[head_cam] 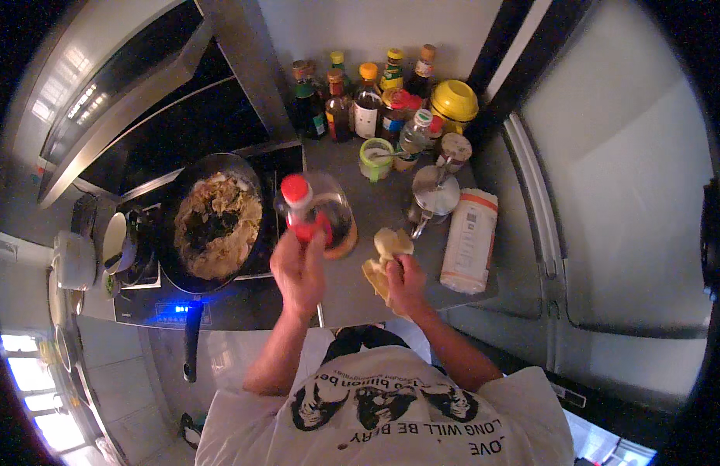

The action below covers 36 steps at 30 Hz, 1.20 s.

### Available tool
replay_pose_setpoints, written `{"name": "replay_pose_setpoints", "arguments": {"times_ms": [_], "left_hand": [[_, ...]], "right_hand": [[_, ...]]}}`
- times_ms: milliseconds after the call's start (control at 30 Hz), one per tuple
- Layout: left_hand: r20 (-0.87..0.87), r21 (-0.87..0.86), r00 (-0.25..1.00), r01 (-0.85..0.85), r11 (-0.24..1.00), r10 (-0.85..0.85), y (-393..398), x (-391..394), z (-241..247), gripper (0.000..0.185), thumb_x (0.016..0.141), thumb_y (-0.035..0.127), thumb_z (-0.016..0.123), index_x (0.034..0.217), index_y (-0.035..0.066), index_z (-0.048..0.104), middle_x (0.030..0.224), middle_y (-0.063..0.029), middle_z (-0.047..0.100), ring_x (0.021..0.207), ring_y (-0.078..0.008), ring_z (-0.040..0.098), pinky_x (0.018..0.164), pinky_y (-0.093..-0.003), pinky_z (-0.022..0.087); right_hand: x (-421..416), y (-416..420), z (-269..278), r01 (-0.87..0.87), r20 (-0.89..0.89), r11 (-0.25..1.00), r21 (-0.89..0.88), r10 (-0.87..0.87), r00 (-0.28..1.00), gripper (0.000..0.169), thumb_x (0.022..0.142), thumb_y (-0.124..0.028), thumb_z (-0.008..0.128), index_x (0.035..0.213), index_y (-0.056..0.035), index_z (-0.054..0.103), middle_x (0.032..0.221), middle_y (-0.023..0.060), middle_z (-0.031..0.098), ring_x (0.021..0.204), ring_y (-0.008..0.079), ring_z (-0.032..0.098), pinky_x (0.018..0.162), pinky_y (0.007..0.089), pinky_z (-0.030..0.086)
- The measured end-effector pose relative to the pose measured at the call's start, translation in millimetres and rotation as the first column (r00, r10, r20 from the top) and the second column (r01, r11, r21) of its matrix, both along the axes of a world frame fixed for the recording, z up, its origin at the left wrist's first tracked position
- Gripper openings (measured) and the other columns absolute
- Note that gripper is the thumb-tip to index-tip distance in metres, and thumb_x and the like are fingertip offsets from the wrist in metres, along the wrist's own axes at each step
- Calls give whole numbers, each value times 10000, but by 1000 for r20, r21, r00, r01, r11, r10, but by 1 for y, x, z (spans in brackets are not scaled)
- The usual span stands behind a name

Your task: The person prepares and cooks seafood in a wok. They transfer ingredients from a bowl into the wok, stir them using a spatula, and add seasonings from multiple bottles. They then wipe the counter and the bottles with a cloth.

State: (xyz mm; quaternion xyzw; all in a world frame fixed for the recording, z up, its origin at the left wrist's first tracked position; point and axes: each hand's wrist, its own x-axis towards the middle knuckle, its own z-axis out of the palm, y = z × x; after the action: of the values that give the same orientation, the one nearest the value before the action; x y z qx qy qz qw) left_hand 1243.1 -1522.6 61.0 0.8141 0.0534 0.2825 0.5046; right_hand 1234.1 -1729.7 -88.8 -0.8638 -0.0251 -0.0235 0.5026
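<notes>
My left hand (300, 274) grips the red handle of a large clear plastic bottle (334, 212) with a red cap; some liquid shows inside, and the bottle is blurred. My right hand (405, 282) holds a crumpled yellowish cloth (389, 247) above the counter's front part. Left of the bottle, a black frying pan (169, 244) sits on the cooktop with browned food (220, 256) spread around a dark middle. Its black handle (191, 343) points towards me over the counter's edge.
Sauce bottles (366, 110), a green-rimmed jar (374, 169) with a spoon and a yellow container (454, 102) stand at the back. A metal-lidded pot (436, 189) and a paper towel roll (469, 244) are on the right, beside a refrigerator (628, 175). A small pot (122, 239) is far left.
</notes>
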Motion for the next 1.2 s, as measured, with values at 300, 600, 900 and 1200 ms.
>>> {"name": "replay_pose_setpoints", "arguments": {"times_ms": [300, 600, 900, 1200], "left_hand": [[-252, -28, 963, 93, 995, -97, 8, -108, 18, 220, 836, 38, 670, 1051, -6, 645, 918, -143, 651, 758, -251, 616, 703, -316, 491], [-117, -71, 972, 195, 978, -202, 23, -111, -3, 183, 818, 12, 698, 998, 12, 666, 952, -163, 663, 864, -310, 651, 748, -354, 521], [-189, -144, 954, 209, 967, -234, 40, -101, -12, 220, 822, 161, 735, 992, 28, 688, 1005, -175, 681, 934, -330, 659, 802, -384, 524], [-188, -21, 934, 305, 952, -304, 43, -96, -2, 166, 819, 38, 714, 975, 4, 668, 913, -160, 655, 825, -353, 634, 742, -385, 520]], "right_hand": [[108, 90, 35, -120, 425, 986, -117, 159, 891, 305, 891, -134, 619, 1179, -38, 591, 966, 187, 615, 851, 364, 613, 746, 418, 512], [259, 169, -15, 144, 511, 812, -566, 209, 834, 345, 841, -154, 636, 1152, -11, 592, 1119, 208, 550, 1066, 412, 524, 864, 495, 490], [175, 143, -19, -521, 188, 751, -406, 626, 756, 326, 773, -81, 645, 1093, -22, 625, 1049, 227, 573, 1025, 430, 533, 892, 543, 449], [295, 219, -31, -171, 494, 800, -576, 506, 707, 246, 801, -45, 597, 1037, -60, 668, 1043, 174, 605, 958, 372, 586, 809, 462, 493]]}}
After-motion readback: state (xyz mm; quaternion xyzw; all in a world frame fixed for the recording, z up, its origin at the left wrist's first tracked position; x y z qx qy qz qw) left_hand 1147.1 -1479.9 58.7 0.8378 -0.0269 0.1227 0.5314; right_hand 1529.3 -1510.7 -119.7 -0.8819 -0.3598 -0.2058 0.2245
